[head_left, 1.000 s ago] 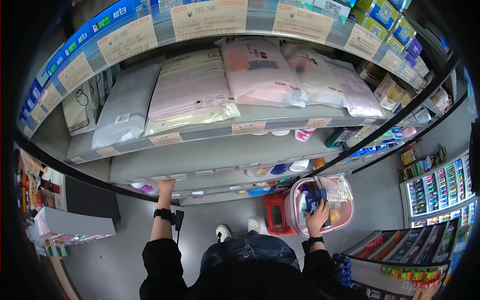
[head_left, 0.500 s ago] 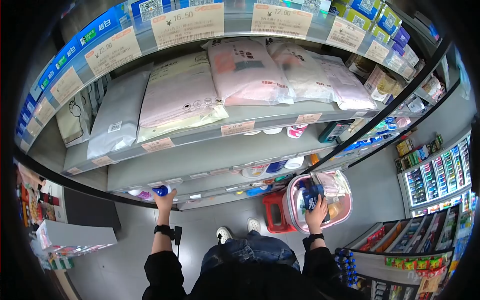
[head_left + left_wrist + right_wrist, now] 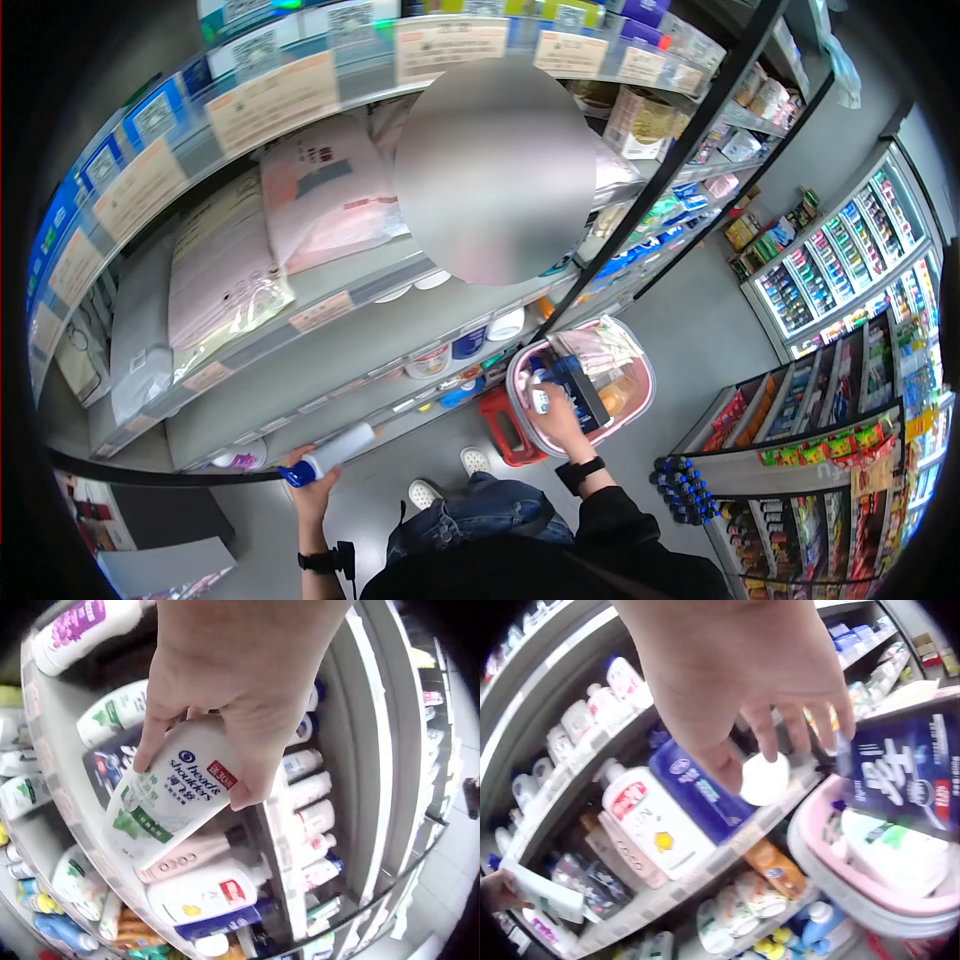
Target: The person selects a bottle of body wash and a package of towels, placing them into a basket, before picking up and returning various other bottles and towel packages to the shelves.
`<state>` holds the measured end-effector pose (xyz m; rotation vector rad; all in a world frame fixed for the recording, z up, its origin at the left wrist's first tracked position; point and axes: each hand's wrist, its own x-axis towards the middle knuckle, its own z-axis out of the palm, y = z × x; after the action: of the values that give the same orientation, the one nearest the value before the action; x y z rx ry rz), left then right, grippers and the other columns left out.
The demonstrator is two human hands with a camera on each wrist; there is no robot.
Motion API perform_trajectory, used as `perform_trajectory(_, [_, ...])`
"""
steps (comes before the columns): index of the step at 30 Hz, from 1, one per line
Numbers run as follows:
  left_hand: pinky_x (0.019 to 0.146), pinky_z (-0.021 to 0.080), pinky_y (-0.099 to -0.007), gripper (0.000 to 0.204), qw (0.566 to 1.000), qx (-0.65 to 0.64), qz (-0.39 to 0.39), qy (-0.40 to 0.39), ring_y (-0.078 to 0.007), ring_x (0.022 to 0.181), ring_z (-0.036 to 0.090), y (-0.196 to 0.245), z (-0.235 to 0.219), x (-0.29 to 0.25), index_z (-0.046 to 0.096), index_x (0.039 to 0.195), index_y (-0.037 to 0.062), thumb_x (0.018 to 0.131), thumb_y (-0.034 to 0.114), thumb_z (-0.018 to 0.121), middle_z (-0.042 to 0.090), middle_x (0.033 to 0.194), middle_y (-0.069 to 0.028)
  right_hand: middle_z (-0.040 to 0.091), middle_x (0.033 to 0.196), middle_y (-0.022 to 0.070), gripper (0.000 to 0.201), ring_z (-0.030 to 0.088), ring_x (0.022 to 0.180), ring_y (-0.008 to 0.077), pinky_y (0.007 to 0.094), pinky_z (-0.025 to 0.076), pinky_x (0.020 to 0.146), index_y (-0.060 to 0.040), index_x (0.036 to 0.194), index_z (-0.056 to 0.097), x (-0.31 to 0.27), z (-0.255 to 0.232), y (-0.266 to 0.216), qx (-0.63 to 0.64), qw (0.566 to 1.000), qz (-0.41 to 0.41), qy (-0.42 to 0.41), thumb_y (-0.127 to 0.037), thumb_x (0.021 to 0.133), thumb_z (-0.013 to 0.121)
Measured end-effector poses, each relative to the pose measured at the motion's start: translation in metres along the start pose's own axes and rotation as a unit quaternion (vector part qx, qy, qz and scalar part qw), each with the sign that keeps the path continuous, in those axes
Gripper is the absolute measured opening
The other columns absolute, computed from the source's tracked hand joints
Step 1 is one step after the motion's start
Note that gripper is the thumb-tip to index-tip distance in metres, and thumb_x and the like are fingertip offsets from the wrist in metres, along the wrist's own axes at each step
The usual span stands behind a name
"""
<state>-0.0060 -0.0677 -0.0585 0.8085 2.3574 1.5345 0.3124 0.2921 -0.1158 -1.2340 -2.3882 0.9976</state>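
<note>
My left hand (image 3: 316, 492) holds a white shampoo bottle (image 3: 176, 799) with green leaves and a red patch on its label. In the head view the bottle lies slanted, its blue cap (image 3: 298, 474) toward my hand and its base pointing at the shelf. My right hand (image 3: 742, 682) hangs with fingers loosely bent beside the pink basket (image 3: 821, 825); no item shows gripped in it. The basket contains a dark blue package (image 3: 900, 772) with white lettering, a white bottle with a green label (image 3: 892, 851) and a pale bagged item (image 3: 600, 350).
Shelves run along the front, with bagged textiles (image 3: 325, 190) above and bottles below, among them a blue bottle (image 3: 697, 787) and a white pump bottle (image 3: 656, 825). A red stool (image 3: 505, 430) stands by the basket. More racks (image 3: 800, 440) are at the right.
My left hand has drawn the shampoo bottle out from the lower shelf. My right hand has come off the dark blue package to the basket's left side. The head view has turned right.
</note>
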Motion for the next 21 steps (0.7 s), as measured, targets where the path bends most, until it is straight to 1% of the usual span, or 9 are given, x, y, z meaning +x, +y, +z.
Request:
perform_trajectory(1, [0.087,0.043,-0.0315,0.051,0.999,-0.014,-0.004,-0.036,-0.0194,0.097,0.053,0.013,0.008,-0.001,0.057,0.108,0.0055,0.063,0.006,0.081,0.055,0.103,-0.0065,0.046,0.132,0.0212,0.068,0.045,0.124,0.0370,0.0425,0.037,0.104,-0.0055,0.126,0.052,-0.001,-0.003,-0.032,0.127,0.989,-0.042,-0.058,-0.021,0.066,0.080])
perform_trajectory(3, [0.085,0.044,-0.0310,0.050,0.991,-0.086,-0.004,-0.102,-0.0187,0.095,0.054,0.033,0.034,-0.002,0.059,0.105,0.0061,0.062,0.008,0.084,0.056,0.102,-0.0060,0.047,0.131,0.0212,0.073,0.045,0.124,0.0373,0.0433,0.036,0.104,-0.0055,0.131,0.048,-0.001,0.001,-0.083,0.074,0.964,-0.226,-0.120,-0.021,0.067,0.081])
perform_trajectory(5, [0.083,0.045,-0.0308,0.050,0.986,-0.087,0.000,-0.140,-0.0184,0.094,0.056,0.056,0.060,-0.003,0.061,0.104,0.0064,0.061,0.010,0.085,0.057,0.101,-0.0060,0.047,0.132,0.0200,0.080,0.044,0.126,0.0361,0.0433,0.037,0.104,-0.0061,0.135,0.043,-0.008,-0.007,-0.136,0.110,0.926,-0.295,-0.210,-0.020,0.067,0.081])
perform_trajectory(9, [0.081,0.047,-0.0303,0.051,0.960,-0.142,-0.038,-0.239,-0.0173,0.095,0.057,0.108,0.101,0.002,0.060,0.105,0.0058,0.062,0.011,0.086,0.057,0.102,-0.0061,0.053,0.123,0.0188,0.072,0.053,0.114,0.0370,0.0423,0.045,0.093,-0.0060,0.130,0.045,-0.017,-0.009,-0.170,0.134,0.901,-0.305,-0.276,-0.021,0.068,0.078])
perform_trajectory(11, [0.081,0.048,-0.0295,0.053,0.956,-0.133,-0.032,-0.261,-0.0167,0.095,0.057,0.124,0.112,0.003,0.059,0.109,0.0057,0.064,0.009,0.085,0.057,0.103,-0.0061,0.056,0.115,0.0198,0.062,0.056,0.107,0.0369,0.0427,0.048,0.084,-0.0037,0.123,0.044,-0.016,-0.014,-0.167,0.112,0.911,-0.270,-0.292,-0.019,0.071,0.074])
perform_trajectory(13, [0.081,0.049,-0.0277,0.055,0.899,-0.310,-0.155,-0.268,-0.0167,0.097,0.059,0.134,0.118,0.006,0.053,0.118,0.0056,0.070,0.004,0.081,0.057,0.106,-0.0064,0.057,0.108,0.0199,0.054,0.060,0.097,0.0380,0.0430,0.049,0.078,-0.0030,0.116,0.045,-0.018,-0.017,-0.148,0.129,0.918,-0.265,-0.264,-0.021,0.073,0.072])
perform_trajectory(14, [0.083,0.049,-0.0267,0.054,0.912,-0.285,-0.136,-0.261,-0.0171,0.100,0.060,0.132,0.116,0.008,0.048,0.124,0.0060,0.077,0.000,0.074,0.057,0.111,-0.0064,0.058,0.107,0.0204,0.055,0.060,0.097,0.0383,0.0425,0.049,0.078,-0.0031,0.118,0.046,-0.019,-0.020,-0.138,0.119,0.943,-0.209,-0.232,-0.022,0.073,0.072])
perform_trajectory(19, [0.080,0.049,-0.0257,0.037,0.927,-0.239,-0.143,-0.252,-0.0144,0.095,0.061,0.101,0.080,0.004,0.054,0.118,0.0046,0.083,0.000,0.067,0.058,0.113,-0.0052,0.061,0.100,0.0299,0.066,0.062,0.093,0.0429,0.0439,0.050,0.080,0.0023,0.118,0.043,-0.018,-0.003,-0.049,0.083,0.996,0.003,-0.012,-0.028,0.070,0.076])
perform_trajectory(21, [0.075,0.047,-0.0244,0.032,0.928,-0.237,-0.175,-0.227,-0.0145,0.093,0.061,0.084,0.067,-0.005,0.057,0.113,0.0039,0.083,0.000,0.067,0.060,0.107,-0.0045,0.062,0.098,0.0314,0.070,0.063,0.092,0.0441,0.0462,0.050,0.080,0.0036,0.119,0.041,-0.014,-0.007,-0.021,0.023,0.990,0.131,-0.045,-0.030,0.069,0.077])
